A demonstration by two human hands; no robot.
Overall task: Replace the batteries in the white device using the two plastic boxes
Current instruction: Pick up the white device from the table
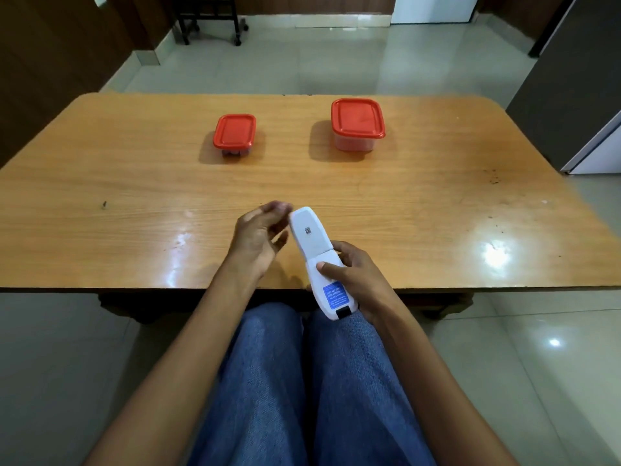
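Observation:
My right hand [349, 277] grips a white device [311, 242] with a blue label near its lower end, holding it over the near edge of the wooden table [134, 203]. My left hand [258, 237] hovers just left of the device's far end, fingers loosely curled and blurred, holding nothing I can see. Two clear plastic boxes with red lids stand farther back: a small box [234, 132] on the left with dark items showing through its base, and a larger box [358, 122] on the right. Both lids are on.
My legs in blue jeans [302, 381] are below the table's near edge. A grey cabinet [571, 89] stands off the table's right end. A dark chair [208, 18] sits on the tiled floor beyond the far edge.

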